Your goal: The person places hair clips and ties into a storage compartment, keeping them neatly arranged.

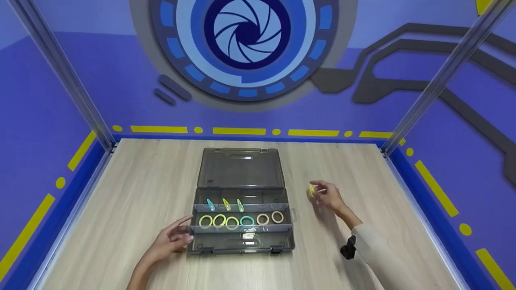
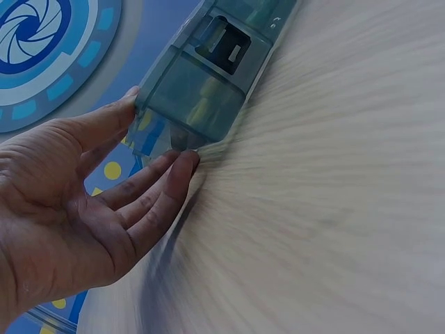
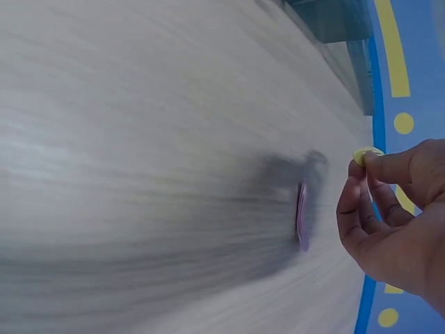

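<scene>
A grey see-through compartment box [image 1: 242, 239] stands with its lid laid back. My left hand [image 1: 167, 240] grips its left side; in the left wrist view the thumb and fingertips are at a corner of the box. To the right of the box, my right hand [image 1: 329, 197] pinches a small yellow hair clip [image 1: 311, 190] between thumb and fingertips, partly hidden by them. In the back compartment are a blue clip [image 1: 211, 204], a yellow clip [image 1: 226, 204] and a light green clip [image 1: 240, 205]. Several hair ties [image 1: 247, 220] in yellow, green and beige line the middle compartment.
A thin pinkish-purple clip [image 3: 302, 216] lies on the wooden table near my right hand. The raised lid [image 1: 242, 169] rests behind the box. Blue printed walls [image 1: 250, 117] and metal posts [image 1: 439, 76] border the table.
</scene>
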`<act>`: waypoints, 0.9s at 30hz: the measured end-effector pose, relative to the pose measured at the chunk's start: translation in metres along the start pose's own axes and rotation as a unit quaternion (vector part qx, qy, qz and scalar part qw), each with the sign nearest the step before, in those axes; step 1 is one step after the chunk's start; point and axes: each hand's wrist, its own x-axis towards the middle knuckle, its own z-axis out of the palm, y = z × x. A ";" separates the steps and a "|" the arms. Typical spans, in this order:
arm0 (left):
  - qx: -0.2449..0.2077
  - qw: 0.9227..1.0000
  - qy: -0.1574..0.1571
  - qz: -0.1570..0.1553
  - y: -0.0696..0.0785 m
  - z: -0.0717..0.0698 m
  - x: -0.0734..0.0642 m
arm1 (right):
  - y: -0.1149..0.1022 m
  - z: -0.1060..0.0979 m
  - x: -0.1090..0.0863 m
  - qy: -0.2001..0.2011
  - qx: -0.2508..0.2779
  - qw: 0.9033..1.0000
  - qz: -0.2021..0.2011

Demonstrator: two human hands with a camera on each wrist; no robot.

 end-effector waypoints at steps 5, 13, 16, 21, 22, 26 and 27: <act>0.009 1.000 -0.001 0.014 0.003 0.000 0.004 | -0.012 -0.001 0.001 -0.006 0.033 0.999 -0.001; 0.017 1.000 0.000 0.017 0.007 -0.002 0.006 | -0.027 0.003 0.001 -0.017 0.031 0.999 -0.011; 0.015 1.000 -0.001 0.014 0.006 -0.001 0.006 | -0.036 0.005 -0.004 -0.024 0.036 0.999 -0.019; 0.006 1.000 -0.010 0.009 0.004 0.000 0.004 | -0.041 0.009 -0.008 -0.027 0.043 0.998 -0.028; 0.005 1.000 -0.012 0.008 0.004 0.000 0.003 | -0.037 0.011 -0.006 -0.024 0.045 0.998 -0.029; 0.005 1.000 -0.006 -0.010 0.004 0.001 -0.001 | -0.043 0.017 -0.006 -0.038 0.054 0.997 -0.037; 0.005 1.000 -0.004 -0.014 0.004 0.001 -0.002 | -0.045 0.019 -0.006 -0.043 0.058 0.997 -0.038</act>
